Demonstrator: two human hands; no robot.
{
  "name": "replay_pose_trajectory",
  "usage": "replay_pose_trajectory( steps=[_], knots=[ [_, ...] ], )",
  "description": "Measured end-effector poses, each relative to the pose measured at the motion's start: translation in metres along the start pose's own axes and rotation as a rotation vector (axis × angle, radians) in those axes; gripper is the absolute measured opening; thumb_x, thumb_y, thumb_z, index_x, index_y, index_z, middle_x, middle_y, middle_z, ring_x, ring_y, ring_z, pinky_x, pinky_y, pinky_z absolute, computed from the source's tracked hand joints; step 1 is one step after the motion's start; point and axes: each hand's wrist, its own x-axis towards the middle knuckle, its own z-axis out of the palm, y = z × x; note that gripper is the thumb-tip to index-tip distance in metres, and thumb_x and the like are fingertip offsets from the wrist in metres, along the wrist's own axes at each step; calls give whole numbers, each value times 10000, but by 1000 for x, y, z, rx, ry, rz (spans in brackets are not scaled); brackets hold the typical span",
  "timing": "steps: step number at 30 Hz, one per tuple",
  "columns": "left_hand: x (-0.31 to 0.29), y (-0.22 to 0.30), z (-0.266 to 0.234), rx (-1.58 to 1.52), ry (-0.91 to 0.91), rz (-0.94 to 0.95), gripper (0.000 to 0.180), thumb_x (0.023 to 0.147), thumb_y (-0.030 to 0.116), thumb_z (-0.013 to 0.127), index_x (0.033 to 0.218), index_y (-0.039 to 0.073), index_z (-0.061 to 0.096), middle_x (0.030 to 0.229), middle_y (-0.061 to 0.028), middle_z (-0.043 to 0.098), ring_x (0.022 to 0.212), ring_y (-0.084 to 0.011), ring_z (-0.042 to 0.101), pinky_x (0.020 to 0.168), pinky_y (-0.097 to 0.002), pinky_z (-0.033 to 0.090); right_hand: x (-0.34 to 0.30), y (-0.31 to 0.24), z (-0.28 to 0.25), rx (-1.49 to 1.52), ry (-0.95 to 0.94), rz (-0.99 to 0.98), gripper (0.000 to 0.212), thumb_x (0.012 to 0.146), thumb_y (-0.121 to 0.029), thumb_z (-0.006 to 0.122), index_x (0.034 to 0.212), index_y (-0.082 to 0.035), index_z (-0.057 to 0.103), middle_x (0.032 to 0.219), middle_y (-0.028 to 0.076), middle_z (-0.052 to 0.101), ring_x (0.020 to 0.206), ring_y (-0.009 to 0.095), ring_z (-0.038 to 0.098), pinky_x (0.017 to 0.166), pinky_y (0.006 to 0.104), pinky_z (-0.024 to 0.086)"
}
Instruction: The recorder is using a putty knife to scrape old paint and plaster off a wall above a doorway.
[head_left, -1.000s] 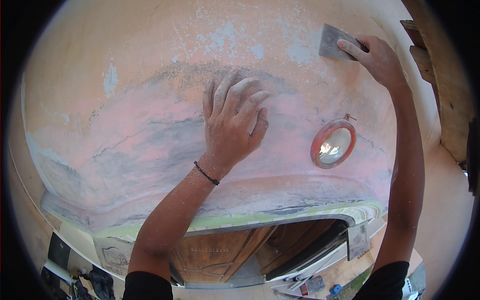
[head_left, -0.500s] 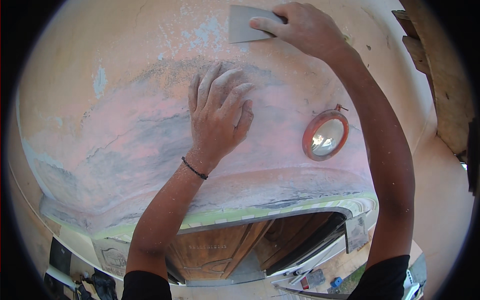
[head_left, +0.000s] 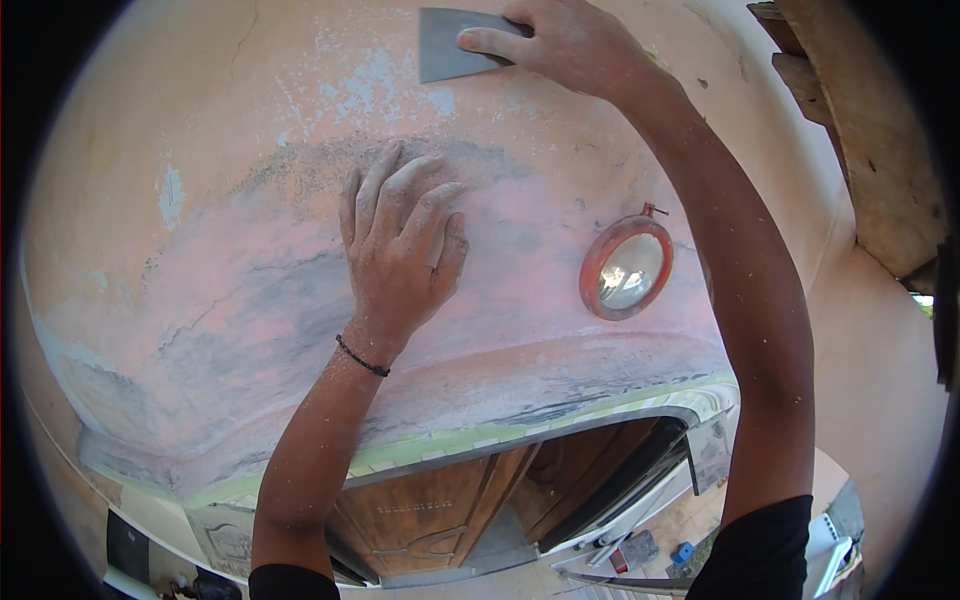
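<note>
The scraper [head_left: 445, 55] sits in the right hand [head_left: 580, 50], jutting out to its left, high before the wall [head_left: 530, 240]. The left hand [head_left: 390, 240] is the lower of the 2, further left and also before the wall; a bracelet [head_left: 362, 358] circles its wrist. The fixture [head_left: 628, 270] is on the wall, right of the left hand. The trim [head_left: 480, 430] follows the wall's lower edge, above the door [head_left: 430, 510]. Boards [head_left: 860, 120] are at the wall's upper right.

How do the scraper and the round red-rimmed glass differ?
The scraper is flat and straight-edged; the glass is round. The scraper is grey, while the glass has a red rim. The right hand holds the scraper; neither hand holds the glass. Both show against the wall.
</note>
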Motion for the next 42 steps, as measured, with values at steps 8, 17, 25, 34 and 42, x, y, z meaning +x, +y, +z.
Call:
replay_pose_trajectory(
  steps=[8,17,25,34,42],
  knots=[
    [2,-1,-3,-15,13,-5,190,901,198,673,1085,192,722,1336,-40,619,1417,-314,462,1235,-563,244,-67,121,-18,87,1,141,676,886,-695,657,891,-28,767,653,69,617,613,164,569,650,336,440],
    [-2,-8,-8,-13,-7,-8,187,925,221,680,1101,191,735,1324,-35,648,1397,-326,486,1208,-552,285,2,-45,-41,71,-142,26,582,916,-571,632,991,-6,750,979,255,730,953,417,703,866,485,532],
    [3,6,-1,5,6,-8,179,917,227,684,1086,199,737,1312,-39,653,1388,-334,495,1205,-554,291,-8,23,-15,-17,-15,-14,641,902,-664,658,850,-31,749,648,81,608,592,182,582,617,338,447],
    [-4,-9,-6,-26,2,-2,196,891,194,675,1081,171,715,1307,-53,637,1407,-329,479,1209,-562,275,6,-2,-5,24,-8,-100,650,909,-657,656,816,-15,698,642,72,565,568,185,524,595,348,421],
    [0,1,1,-67,1,7,227,869,189,685,1095,173,701,1312,-57,609,1426,-330,457,1222,-593,242,9,40,-36,-211,75,-114,616,935,-627,656,748,-41,675,599,35,541,534,137,491,555,311,386]
  ],
)
